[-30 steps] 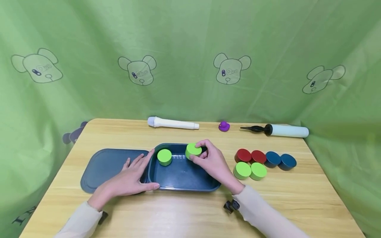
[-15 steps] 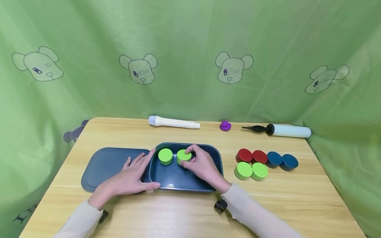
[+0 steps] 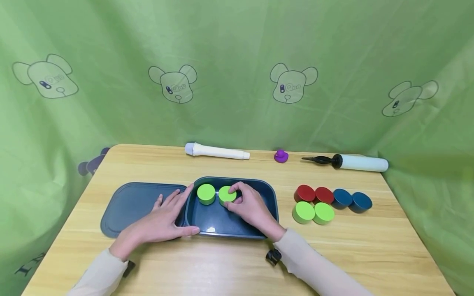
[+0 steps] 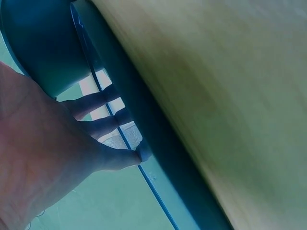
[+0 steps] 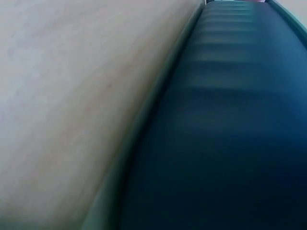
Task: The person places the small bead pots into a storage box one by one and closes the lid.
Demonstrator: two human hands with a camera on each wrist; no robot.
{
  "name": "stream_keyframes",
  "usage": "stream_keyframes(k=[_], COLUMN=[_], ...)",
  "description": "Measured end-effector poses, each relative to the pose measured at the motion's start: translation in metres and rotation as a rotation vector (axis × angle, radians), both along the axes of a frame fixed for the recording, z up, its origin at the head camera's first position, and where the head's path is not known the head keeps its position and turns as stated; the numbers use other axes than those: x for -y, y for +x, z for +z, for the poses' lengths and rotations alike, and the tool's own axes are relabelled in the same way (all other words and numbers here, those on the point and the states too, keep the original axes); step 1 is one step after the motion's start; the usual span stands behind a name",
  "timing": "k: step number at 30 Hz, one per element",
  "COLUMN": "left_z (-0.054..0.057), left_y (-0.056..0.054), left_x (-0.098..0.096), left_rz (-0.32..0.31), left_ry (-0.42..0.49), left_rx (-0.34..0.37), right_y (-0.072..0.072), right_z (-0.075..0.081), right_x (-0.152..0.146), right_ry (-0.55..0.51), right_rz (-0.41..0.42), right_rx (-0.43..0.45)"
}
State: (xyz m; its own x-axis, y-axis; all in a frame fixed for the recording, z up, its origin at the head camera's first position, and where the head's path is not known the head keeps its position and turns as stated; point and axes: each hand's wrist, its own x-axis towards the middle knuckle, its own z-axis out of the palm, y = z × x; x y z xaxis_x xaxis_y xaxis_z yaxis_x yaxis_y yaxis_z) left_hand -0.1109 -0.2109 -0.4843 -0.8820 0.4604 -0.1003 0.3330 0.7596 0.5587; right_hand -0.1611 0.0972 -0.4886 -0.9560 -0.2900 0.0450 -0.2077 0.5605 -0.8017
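Note:
A dark blue rectangular box point(image 3: 222, 224) lies in the middle of the table, and two bright green round blocks are inside it. My right hand point(image 3: 253, 207) reaches over the box and pinches the right green block point(image 3: 227, 195) between thumb and fingers. The left green block point(image 3: 205, 194) stands on its own, a small gap away. Spread out flat, my left hand point(image 3: 161, 222) lies across the dark blue lid point(image 3: 127, 205) with thumb and index finger at the box's left side. In the right wrist view, the box wall point(image 5: 230, 143) fills much of the picture and the hand is hidden.
Right of the box stand two red blocks point(image 3: 305, 193), two blue blocks point(image 3: 361, 202) and two more green blocks point(image 3: 303, 212). Along the back edge lie a white toy microphone point(image 3: 218, 151), a purple rubber duck point(image 3: 281, 156) and a hand pump point(image 3: 355, 162). A green curtain point(image 3: 237, 41) hangs behind.
My right hand has carried the green block left and down inside the box, close to the other green block. The left hand has stayed in place.

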Motion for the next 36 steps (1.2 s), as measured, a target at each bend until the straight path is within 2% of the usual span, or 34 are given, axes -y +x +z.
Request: stream_keyframes(k=[4, 8, 14, 20, 26, 31, 36], left_z=[0.000, -0.001, -0.002, 0.001, 0.001, 0.002, 0.002], left_y=[-0.001, -0.002, -0.002, -0.001, -0.002, -0.002, -0.001], left_x=[0.000, -0.002, -0.002, 0.000, -0.002, -0.002, -0.001], left_rz=[0.002, 0.000, -0.010, -0.014, -0.018, -0.016, -0.018], left_ry=[-0.006, -0.003, -0.001, -0.006, -0.004, -0.016, -0.021], left_rx=[0.010, 0.014, 0.016, 0.018, 0.014, 0.013, 0.015], right_y=[-0.002, -0.001, 0.006, 0.007, 0.010, 0.012, 0.018], right_z=[-0.004, -0.001, 0.011, 0.021, 0.031, 0.038, 0.048], right_x=[-0.001, -0.002, -0.004, -0.008, -0.020, -0.033, -0.049], right_ry=[-0.028, -0.027, -0.018, -0.034, -0.013, -0.044, -0.066], right_rz=[0.009, 0.007, -0.029, -0.055, -0.077, -0.075, -0.111], right_rx=[-0.003, 0.009, 0.058, 0.093, 0.066, 0.040, 0.040])
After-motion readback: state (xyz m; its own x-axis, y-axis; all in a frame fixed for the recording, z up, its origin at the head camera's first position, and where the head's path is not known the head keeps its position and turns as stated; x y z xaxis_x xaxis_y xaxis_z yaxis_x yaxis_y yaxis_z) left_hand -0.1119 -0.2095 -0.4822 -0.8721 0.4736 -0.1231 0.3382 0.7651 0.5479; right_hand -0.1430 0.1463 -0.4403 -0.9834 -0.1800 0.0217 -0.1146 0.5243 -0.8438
